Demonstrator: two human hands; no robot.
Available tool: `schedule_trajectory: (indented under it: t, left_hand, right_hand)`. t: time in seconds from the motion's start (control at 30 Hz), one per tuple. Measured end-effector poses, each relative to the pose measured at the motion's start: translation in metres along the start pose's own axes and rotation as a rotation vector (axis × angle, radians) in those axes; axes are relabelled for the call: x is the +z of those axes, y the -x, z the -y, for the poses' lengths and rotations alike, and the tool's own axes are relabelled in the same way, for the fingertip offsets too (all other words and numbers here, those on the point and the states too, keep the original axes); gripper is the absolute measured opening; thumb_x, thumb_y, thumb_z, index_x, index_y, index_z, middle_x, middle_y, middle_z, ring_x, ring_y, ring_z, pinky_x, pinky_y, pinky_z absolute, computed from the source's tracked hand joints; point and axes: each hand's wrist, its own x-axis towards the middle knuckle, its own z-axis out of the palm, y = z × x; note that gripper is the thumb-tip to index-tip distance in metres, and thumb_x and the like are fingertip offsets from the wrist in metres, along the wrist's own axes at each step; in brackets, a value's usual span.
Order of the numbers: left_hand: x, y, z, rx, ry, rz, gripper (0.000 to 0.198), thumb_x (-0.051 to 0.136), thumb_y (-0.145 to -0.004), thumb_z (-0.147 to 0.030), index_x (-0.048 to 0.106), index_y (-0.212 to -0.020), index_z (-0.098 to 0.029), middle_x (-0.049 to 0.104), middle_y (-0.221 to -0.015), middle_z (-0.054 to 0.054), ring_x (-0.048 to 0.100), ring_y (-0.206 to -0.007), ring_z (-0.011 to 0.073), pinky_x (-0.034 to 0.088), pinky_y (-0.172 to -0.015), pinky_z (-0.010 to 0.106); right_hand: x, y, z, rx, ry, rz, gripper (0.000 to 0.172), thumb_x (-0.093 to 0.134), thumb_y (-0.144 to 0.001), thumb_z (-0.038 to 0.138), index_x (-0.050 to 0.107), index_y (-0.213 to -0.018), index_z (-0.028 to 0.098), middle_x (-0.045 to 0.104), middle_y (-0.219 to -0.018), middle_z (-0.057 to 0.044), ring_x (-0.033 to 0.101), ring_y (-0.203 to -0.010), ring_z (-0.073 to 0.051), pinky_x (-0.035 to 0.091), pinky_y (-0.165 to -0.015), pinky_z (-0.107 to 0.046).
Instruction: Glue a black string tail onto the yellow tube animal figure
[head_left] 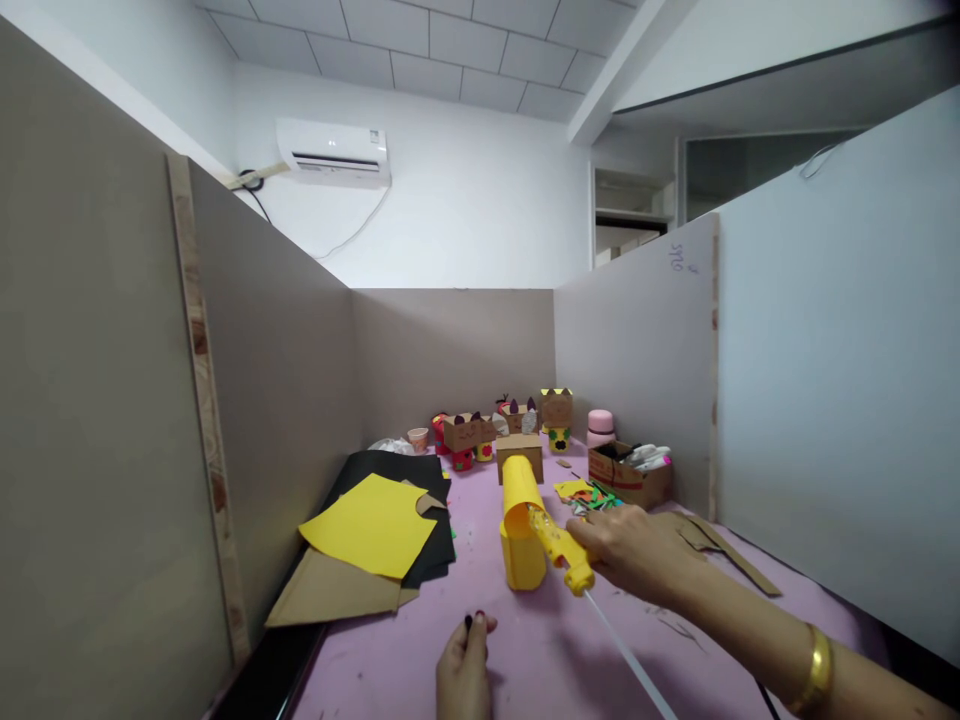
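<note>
In my right hand (626, 545) is a yellow hot glue gun (566, 560), a white glue stick (626, 650) trailing from its rear. Its nozzle end reaches the open mouth of a yellow paper tube (521, 492); I cannot tell if they touch. Below the tube is a yellow many-sided paper piece (523, 562), and right behind it a small cardboard box (519, 443). My left hand (463, 668) is closed near the table's front, pinching a small dark piece (469, 622) whose kind I cannot make out.
Yellow paper (371, 530) lies over black sheets (397, 468) and cardboard (337, 590) on the left. Several cardboard-headed figures (463, 432) stand at the back. Colored scraps (592, 497), a supply box (630, 478), a pink bottle (600, 428) and cardboard strips (735, 555) lie right.
</note>
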Motion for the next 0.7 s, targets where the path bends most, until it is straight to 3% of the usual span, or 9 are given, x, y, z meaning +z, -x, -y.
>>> schedule_trajectory:
  t: [0.3, 0.7]
  left_hand:
    - [-0.002, 0.001, 0.0, -0.003, 0.035, 0.043, 0.054, 0.067, -0.046, -0.063, 0.068, -0.066, -0.013, 0.06, -0.061, 0.004, 0.052, -0.063, 0.0189, 0.042, -0.059, 0.029]
    - [0.001, 0.004, -0.004, -0.001, 0.029, -0.013, 0.053, 0.069, -0.043, -0.063, 0.068, -0.061, -0.012, 0.053, -0.051, 0.0, 0.047, -0.053, 0.0159, 0.04, -0.053, 0.028]
  right_hand:
    - [-0.01, 0.006, 0.004, -0.004, 0.001, 0.004, 0.009, 0.051, -0.078, 0.014, 0.057, -0.082, 0.02, 0.068, -0.072, -0.003, 0.063, -0.063, -0.02, 0.016, -0.048, -0.029]
    - [-0.008, 0.014, 0.003, -0.026, -0.001, -0.039, 0.01, 0.05, -0.078, 0.016, 0.056, -0.084, 0.022, 0.067, -0.072, -0.002, 0.062, -0.063, -0.019, 0.019, -0.049, -0.029]
